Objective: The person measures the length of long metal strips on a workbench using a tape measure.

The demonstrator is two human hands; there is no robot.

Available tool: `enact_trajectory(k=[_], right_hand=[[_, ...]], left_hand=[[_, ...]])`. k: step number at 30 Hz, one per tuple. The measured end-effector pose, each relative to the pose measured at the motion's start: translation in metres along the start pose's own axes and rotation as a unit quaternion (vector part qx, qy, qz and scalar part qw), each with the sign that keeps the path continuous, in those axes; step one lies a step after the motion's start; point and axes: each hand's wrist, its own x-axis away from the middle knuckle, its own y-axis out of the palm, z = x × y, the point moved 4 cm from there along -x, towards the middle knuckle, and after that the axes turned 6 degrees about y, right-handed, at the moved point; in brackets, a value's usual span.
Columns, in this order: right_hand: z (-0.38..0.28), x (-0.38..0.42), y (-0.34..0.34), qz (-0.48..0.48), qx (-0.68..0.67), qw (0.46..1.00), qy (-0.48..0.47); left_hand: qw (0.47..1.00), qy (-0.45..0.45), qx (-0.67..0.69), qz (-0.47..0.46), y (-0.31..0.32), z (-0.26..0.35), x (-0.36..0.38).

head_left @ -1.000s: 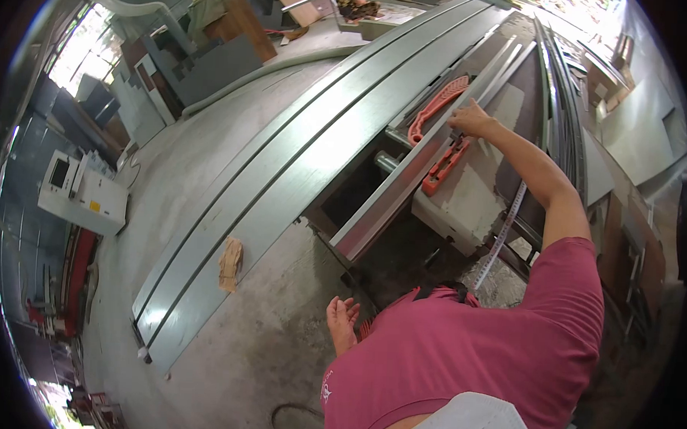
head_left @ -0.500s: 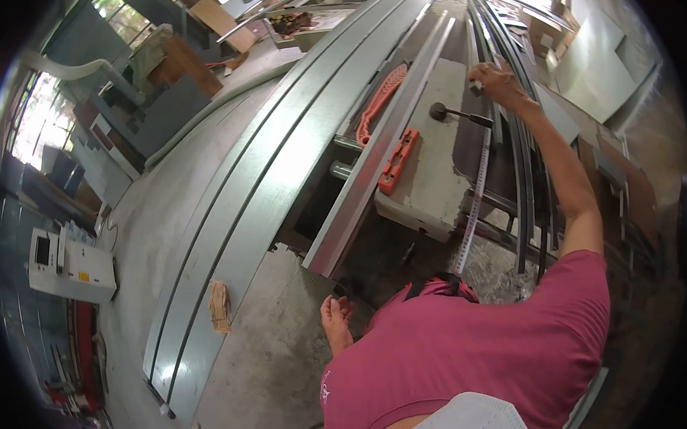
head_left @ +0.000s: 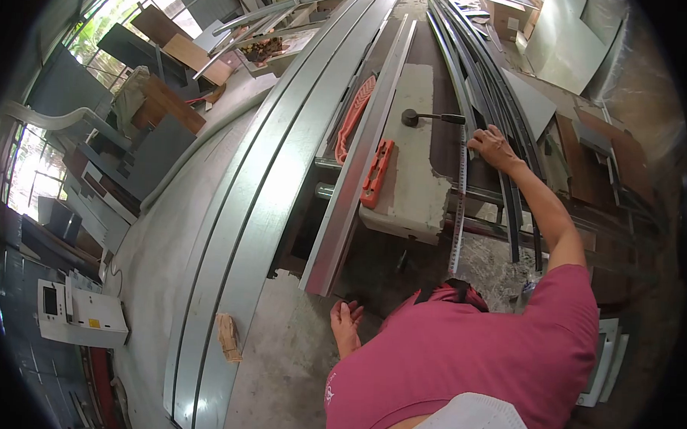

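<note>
We lean over the saw table (head_left: pixel 412 188), our right hand (head_left: pixel 494 149) pinching the tape measure (head_left: pixel 458 211) along its right edge while our left hand (head_left: pixel 346 323) hangs released, mid-measurement by our judgement, with reading the tape seemingly due next.

A woodworking shop: sliding table saw (head_left: pixel 405 179), stacked boards (head_left: pixel 175 53).

The bench (head_left: pixel 408 194) has bare room in its middle. A black lever (head_left: pixel 430 118) lies at its far end. An orange tool (head_left: pixel 377 172) and a long metal rail (head_left: pixel 358 173) block its left side. Dark strips (head_left: pixel 510 198) crowd its right.
</note>
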Motion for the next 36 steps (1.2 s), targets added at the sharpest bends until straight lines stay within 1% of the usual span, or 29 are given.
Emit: enact_trajectory(k=[3,6,8,9,12,14,15,17,18,20,21,23,25,27,28,29,31,32,36], right_hand=[[-0.006,0.005,0.012,-0.005,-0.026,1.000,0.013],[-0.013,0.010,0.023,-0.015,-0.022,1.000,-0.011],[-0.015,0.011,0.027,-0.063,-0.048,0.997,0.012],[-0.016,0.011,0.027,-0.063,-0.049,0.997,0.012],[-0.018,0.016,0.024,-0.040,-0.050,0.998,0.007],[-0.016,0.018,0.021,0.015,-0.060,0.998,0.013],[-0.014,0.020,0.020,0.015,-0.060,0.998,0.016],[-0.003,0.025,0.014,0.054,-0.022,0.994,0.089],[0.000,0.027,0.012,0.053,-0.022,0.994,0.090],[0.016,0.032,0.006,0.079,-0.013,0.973,0.216],[0.019,0.035,0.005,0.078,-0.012,0.973,0.218],[0.034,0.043,0.006,0.066,-0.022,0.944,0.322],[0.036,0.046,0.005,0.078,-0.031,0.940,0.330],[0.033,0.045,0.008,0.098,-0.091,0.925,0.356],[0.033,0.041,0.014,0.079,-0.141,0.911,0.379],[0.030,0.037,0.018,0.079,-0.141,0.912,0.378],[0.023,0.028,0.022,0.112,-0.166,0.909,0.366],[0.020,0.021,0.023,0.083,-0.186,0.904,0.376],[0.021,0.000,0.049,0.093,-0.223,0.895,0.374]], left_hand=[[1.000,0.001,-0.001,0.003,-0.004,-0.001,0.002],[1.000,-0.002,-0.007,0.006,-0.007,-0.003,0.004],[1.000,-0.005,-0.012,0.011,-0.009,-0.005,0.005],[1.000,-0.010,-0.009,0.009,-0.011,-0.009,0.003],[1.000,-0.017,-0.015,0.004,-0.009,-0.012,0.005],[1.000,-0.016,-0.019,0.002,-0.005,-0.011,0.003],[1.000,-0.019,-0.018,0.001,-0.004,-0.010,0.003],[1.000,-0.023,-0.017,-0.001,-0.002,-0.010,0.001],[1.000,-0.021,-0.019,-0.004,-0.001,-0.009,0.000],[1.000,-0.020,-0.023,-0.008,-0.001,-0.009,-0.002],[0.999,-0.020,-0.027,-0.010,-0.001,-0.008,-0.003],[0.999,-0.020,-0.032,-0.014,-0.001,-0.007,-0.005],[0.999,-0.020,-0.028,-0.008,0.000,-0.006,-0.005],[0.999,-0.020,-0.030,-0.016,0.001,-0.007,-0.007],[0.999,-0.018,-0.032,-0.020,0.002,-0.006,-0.007],[0.999,-0.018,-0.031,-0.019,0.003,-0.005,-0.006],[0.999,-0.027,-0.040,-0.010,0.004,-0.003,-0.006],[0.999,-0.028,-0.039,-0.007,0.003,-0.003,-0.005],[1.000,-0.015,-0.019,0.010,-0.003,-0.007,-0.004]])
